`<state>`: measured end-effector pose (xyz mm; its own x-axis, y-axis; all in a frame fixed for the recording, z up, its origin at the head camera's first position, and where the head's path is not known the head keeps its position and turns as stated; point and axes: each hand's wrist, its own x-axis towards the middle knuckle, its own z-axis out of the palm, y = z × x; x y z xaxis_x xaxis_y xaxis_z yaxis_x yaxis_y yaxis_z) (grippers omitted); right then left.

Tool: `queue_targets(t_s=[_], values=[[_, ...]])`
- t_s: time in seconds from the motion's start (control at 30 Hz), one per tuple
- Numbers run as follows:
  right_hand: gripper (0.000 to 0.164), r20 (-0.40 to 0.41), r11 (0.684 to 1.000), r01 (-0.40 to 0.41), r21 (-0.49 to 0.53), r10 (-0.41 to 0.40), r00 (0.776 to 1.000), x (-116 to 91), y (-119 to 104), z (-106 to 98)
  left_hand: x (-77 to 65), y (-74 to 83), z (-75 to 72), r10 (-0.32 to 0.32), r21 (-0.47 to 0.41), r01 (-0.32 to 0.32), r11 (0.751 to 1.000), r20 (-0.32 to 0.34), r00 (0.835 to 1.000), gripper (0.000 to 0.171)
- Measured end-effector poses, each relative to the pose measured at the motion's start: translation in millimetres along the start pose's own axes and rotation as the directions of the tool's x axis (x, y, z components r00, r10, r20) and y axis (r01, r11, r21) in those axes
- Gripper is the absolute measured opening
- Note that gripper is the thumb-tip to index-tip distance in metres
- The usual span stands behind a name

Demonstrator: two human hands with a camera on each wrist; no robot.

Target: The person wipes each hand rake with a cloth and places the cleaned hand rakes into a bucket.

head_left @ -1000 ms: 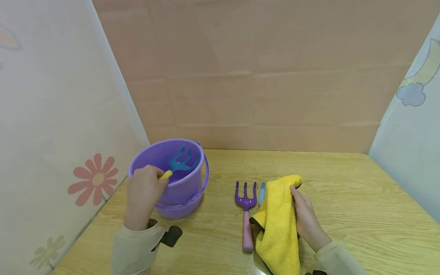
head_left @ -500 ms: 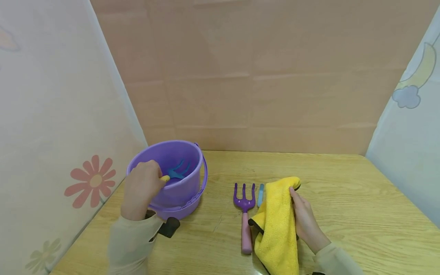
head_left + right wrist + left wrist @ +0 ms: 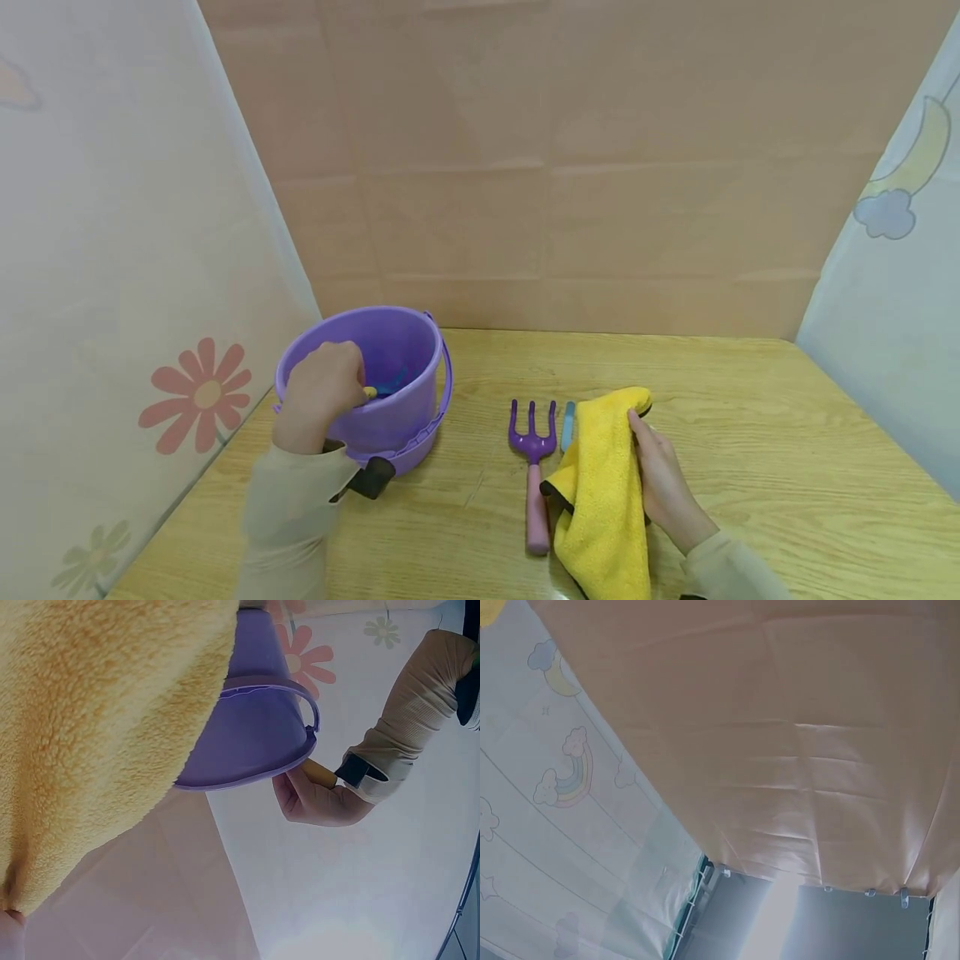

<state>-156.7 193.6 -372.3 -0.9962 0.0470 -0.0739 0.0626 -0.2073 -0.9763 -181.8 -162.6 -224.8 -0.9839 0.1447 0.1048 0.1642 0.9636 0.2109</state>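
My left hand (image 3: 326, 387) reaches over the near rim of a purple bucket (image 3: 393, 421) at the left of the table. It grips the yellow handle (image 3: 320, 774) of a garden hand fork, whose blue tines (image 3: 392, 385) are low inside the bucket, mostly hidden by the rim. My right hand (image 3: 666, 479) holds a yellow plush towel (image 3: 603, 483) with black edging, thumb at its upper right edge. Next to the towel lies a purple hand fork (image 3: 533, 446) with a pink handle. A light blue strip (image 3: 567, 427) sticks out from behind the towel. The left wrist view shows no hand.
The wooden table (image 3: 720, 400) ends at a tan backdrop (image 3: 600, 208). White patterned side walls (image 3: 112, 208) stand at left and right, the left one close to the bucket. The bucket's handle (image 3: 447, 392) hangs down on its right side.
My left hand has lowered the blue hand fork deeper into the bucket, so its tines have sunk mostly out of sight. My right hand and the towel have barely shifted.
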Motion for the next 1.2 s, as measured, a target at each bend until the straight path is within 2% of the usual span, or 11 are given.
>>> queue_targets(t_s=[0.27, 0.43, 0.67, 0.93, 1.1, 1.13, 1.2], values=[[0.034, 0.006, 1.0, 0.005, 0.01, -0.005, 1.0, 0, 1, 2, 16.5, -5.1, 13.4, -0.03, 0.015, 0.029, 0.999, 0.049, 0.998, 0.015], [0.037, -0.006, 1.0, -0.018, -0.005, 0.018, 1.0, -1, 1, 1, 23.0, -6.6, 22.2, -0.038, 0.045, 0.036, 0.998, 0.045, 0.998, 0.016], [0.038, -0.025, 0.999, -0.023, -0.026, 0.022, 0.999, -1, 2, -1, 29.6, -10.5, 32.0, -0.05, 0.042, 0.048, 0.998, 0.045, 0.998, 0.013], [0.038, -0.028, 0.999, -0.024, -0.026, 0.024, 0.999, -1, 2, -2, 37.3, -13.5, 41.3, -0.031, 0.07, 0.029, 0.997, 0.029, 0.999, 0.009], [0.037, -0.027, 0.999, -0.033, -0.02, 0.032, 0.999, -2, 2, -3, 40.6, -14.8, 47.0, -0.047, 0.057, 0.043, 0.997, 0.065, 0.997, 0.009], [0.037, -0.026, 0.999, -0.032, -0.023, 0.031, 0.999, -2, 2, -3, 44.3, -19.2, 53.3, -0.035, 0.052, 0.033, 0.998, 0.043, 0.998, 0.009], [0.038, -0.026, 0.999, -0.027, -0.028, 0.026, 0.999, -3, 2, -3, 44.6, -19.4, 53.9, -0.035, 0.028, 0.034, 0.999, 0.055, 0.998, 0.009]])
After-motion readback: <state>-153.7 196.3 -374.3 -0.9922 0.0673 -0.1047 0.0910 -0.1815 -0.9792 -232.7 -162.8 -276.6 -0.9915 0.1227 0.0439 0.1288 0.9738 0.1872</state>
